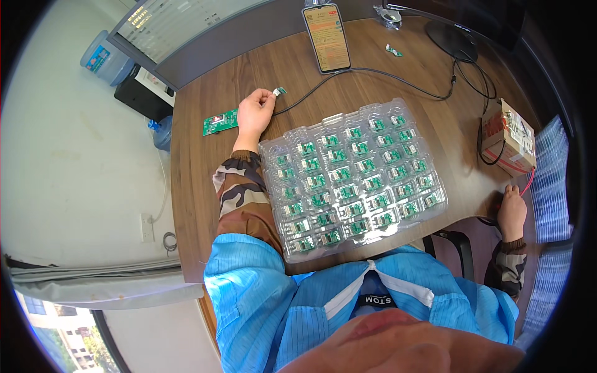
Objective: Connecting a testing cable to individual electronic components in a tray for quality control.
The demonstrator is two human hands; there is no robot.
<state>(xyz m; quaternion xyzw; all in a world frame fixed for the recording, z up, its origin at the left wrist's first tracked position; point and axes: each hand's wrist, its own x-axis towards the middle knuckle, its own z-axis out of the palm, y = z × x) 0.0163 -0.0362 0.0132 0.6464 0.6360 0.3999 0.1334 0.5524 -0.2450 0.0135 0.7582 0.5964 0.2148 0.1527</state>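
Note:
My left hand (254, 117) reaches over the far left of the table, thumb and fingertips pinched on a small green circuit board (280, 91) with a white connector. Beside its wrist lies a larger green circuit board (214, 124), partly hidden by the hand. A clear plastic tray (271, 149) sits in front of me, its pockets holding several small green circuit boards (340, 174). My right hand (512, 214) is at the right table edge, fingers curled, below a cardboard box (511, 138). A red wire (528, 183) runs down from the box toward it; what those fingers hold is hidden.
A phone (328, 38) stands upright at the back. A black cable (398, 78) crosses the table from near my left hand to the monitor stand (451, 40). Another small board (393, 51) and a bagged item (390, 17) lie far back. A chair armrest (459, 248) is below the edge.

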